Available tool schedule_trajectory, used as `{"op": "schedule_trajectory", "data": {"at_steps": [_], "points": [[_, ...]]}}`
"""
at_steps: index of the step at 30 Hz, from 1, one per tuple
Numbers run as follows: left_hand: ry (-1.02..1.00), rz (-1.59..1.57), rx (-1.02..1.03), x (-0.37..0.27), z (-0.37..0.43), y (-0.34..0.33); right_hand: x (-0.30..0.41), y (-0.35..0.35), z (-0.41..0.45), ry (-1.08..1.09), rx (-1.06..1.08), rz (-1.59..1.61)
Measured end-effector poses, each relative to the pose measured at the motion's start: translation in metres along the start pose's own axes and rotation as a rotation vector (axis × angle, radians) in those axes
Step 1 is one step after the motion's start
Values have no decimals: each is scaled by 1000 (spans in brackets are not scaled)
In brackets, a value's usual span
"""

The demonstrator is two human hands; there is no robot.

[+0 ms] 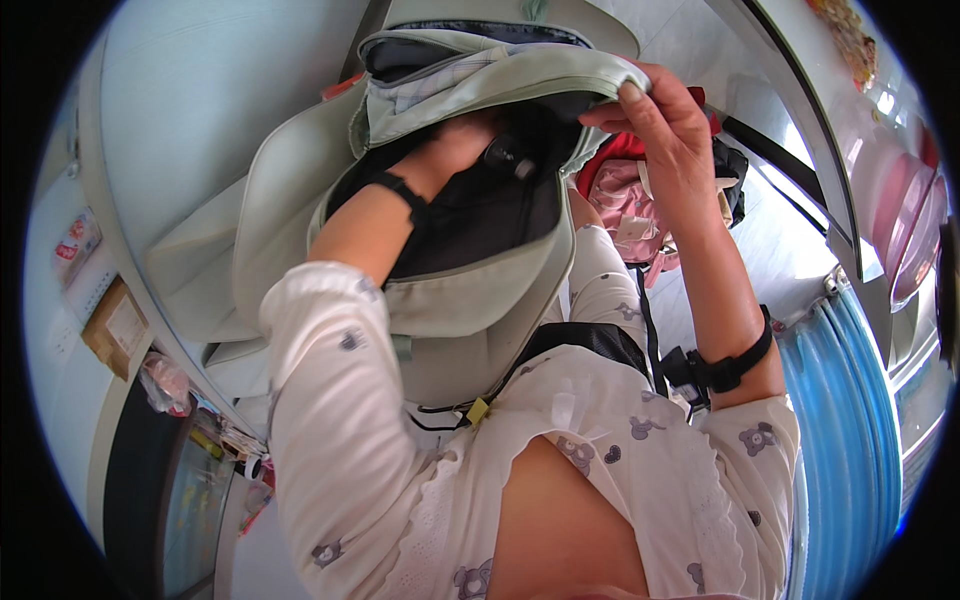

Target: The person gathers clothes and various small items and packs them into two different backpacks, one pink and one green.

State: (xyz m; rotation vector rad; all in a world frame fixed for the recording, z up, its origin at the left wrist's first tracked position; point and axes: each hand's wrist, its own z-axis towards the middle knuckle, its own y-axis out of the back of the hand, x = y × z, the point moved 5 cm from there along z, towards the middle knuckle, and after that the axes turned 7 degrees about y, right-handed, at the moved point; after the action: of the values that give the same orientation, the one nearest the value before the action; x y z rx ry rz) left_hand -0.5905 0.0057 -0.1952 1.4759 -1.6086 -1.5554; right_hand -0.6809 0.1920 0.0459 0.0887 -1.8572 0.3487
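Observation:
A pale green backpack (pixel 457 300) lies before me with its main zip open and its dark lining showing. My left hand (pixel 466 142) reaches inside it, blurred and partly in shadow. Beside those fingers is a small dark object (pixel 508 155); whether they grip it is unclear. My right hand (pixel 667 112) pinches the zipped edge of the raised front panel (pixel 562 71) between thumb and fingers. A front pocket (pixel 420 56) also gapes, and plaid cloth (pixel 450 79) shows along it. The deeper contents of the bag are hidden.
A pink bag (pixel 630 195) sits on the floor at right, against red and black items. Blue translucent plastic (pixel 840 405) stands by my right elbow, below pink basins (pixel 904 217). At left are a pale panel (pixel 180 97) and a cardboard box (pixel 116 328).

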Motion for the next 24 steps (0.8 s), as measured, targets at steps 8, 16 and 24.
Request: {"op": "schedule_trajectory", "data": {"at_steps": [8, 16, 24], "points": [[-111, -403, 362, -87, -57, 233, -13, 15, 9, -57, 37, 53], [79, -615, -33, -94, -44, 427, -15, 15, -13, -106, 105, 32], [-239, 40, -413, -146, 111, 457, -23, 13, -40, -60, 144, 63]]}}
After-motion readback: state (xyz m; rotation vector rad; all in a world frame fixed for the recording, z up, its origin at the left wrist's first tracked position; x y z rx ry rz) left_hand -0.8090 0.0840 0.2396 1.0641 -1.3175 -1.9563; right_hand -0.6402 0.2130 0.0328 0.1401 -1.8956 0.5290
